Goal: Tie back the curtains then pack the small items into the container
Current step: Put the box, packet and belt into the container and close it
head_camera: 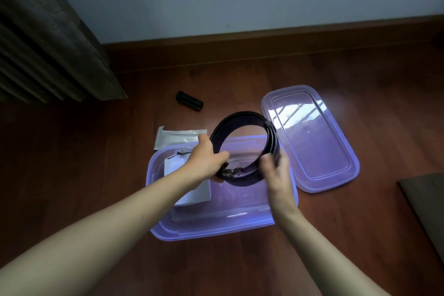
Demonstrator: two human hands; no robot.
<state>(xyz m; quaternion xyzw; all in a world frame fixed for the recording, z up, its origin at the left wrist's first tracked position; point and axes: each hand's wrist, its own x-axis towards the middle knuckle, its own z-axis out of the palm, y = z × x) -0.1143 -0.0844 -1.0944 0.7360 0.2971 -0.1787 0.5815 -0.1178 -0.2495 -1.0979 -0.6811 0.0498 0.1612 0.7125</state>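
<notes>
The person holds a coiled dark belt (245, 149) above the open purple container (223, 221), the coil standing on edge between both hands. The left hand (206, 158) is closed on the near-left part of the coil, thumb on the inner face and fingers wrapped round the outside, just beside the metal buckle (231, 172), which sits at the bottom of the loop right of the thumb. The right hand (276, 170) is blurred; its fingers are spread and lie against the outer right side of the coil, but whether they pinch it or only steady it cannot be told.

The belt looks moderately light and stiff along its width yet springy in the coil: several turns lie side by side, and they will probably try to unwind once pressure comes off. The surface looks smooth, so a loose pinch could let the layers slide past each other. The sensible hold is across all the turns at once, near the buckle where the weight sits, with the other hand pressing the opposite side inward until the coil lies flat in the container.

Below the left fingers, a white packet (192, 190) already lies inside. Beyond the left fingertips a silver pouch (177, 138) rests on the floor, and farther out a small black cylinder (189, 101). The lid (310, 137) lies beyond the right fingers.
</notes>
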